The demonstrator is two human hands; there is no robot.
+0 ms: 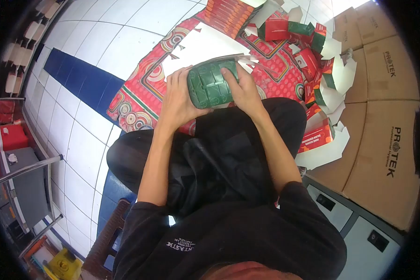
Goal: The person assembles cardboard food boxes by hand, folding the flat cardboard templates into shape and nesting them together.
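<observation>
Above my lap is a green printed carton box [212, 84], its green face turned up, with a seam and slits across the middle. My left hand [176, 95] grips the box along its left side, the fingers wrapped behind it and partly hidden. My right hand [244, 91] holds the right side, its thumb pressed on the green face. Just beyond the box, flat cardboard [207, 41] lies white side up, with notched edges. Its near edge is partly hidden by the box and my hands.
A red patterned mat [140, 100] covers the floor ahead. A stack of folded red cartons [228, 17] lies at its far end. Several opened red and green cartons [308, 63] line the right side, beside large brown boxes [389, 140]. A metal rack [25, 182] stands at left.
</observation>
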